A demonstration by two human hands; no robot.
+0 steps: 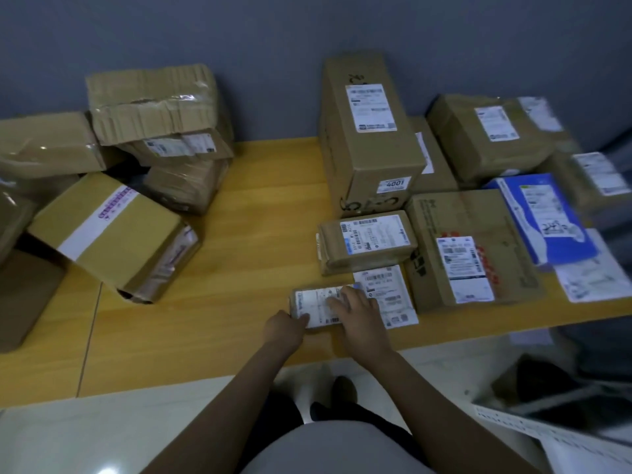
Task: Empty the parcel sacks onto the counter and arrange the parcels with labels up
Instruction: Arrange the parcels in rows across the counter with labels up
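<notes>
From the head camera: a person's left hand (286, 323) and right hand (355, 307) press a small white-labelled parcel (316, 305) flat on the wooden counter (239, 213), label facing up. The left thumb and fingers pinch its near left corner while the right palm lies spread over its right half, apparently to square it against the flat white mailer (390, 295) just beside it. To the right, sorted parcels sit close together with labels showing, presumably so each can be read at a glance: a tall box marked 4001 (369, 138), a taped brown packet (367, 242), a wide carton (468, 248) and a blue box (543, 217). On the left a jumbled heap of brown boxes (136, 172) lies tilted, labels mostly sideways or hidden, apparently awaiting sorting. No sack can be made out for certain
</notes>
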